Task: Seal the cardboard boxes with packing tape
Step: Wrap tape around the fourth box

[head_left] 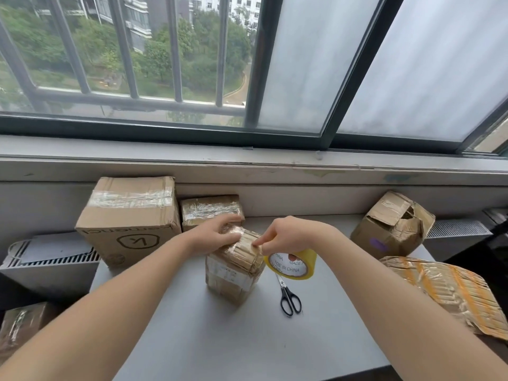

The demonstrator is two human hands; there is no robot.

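Boxes already taped stand at the desk's back left. The left hand lies with fingers flat atop the small box mid-desk. The right hand pinches tape at that box's top right edge, the roll just beneath. Scissors lie right of the box.

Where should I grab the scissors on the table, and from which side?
Take the scissors by the black handle loops, coming from the near side. They lie flat on the table, loops toward the person, blades pointing away with tips close by the tape roll, so that end is crowded.
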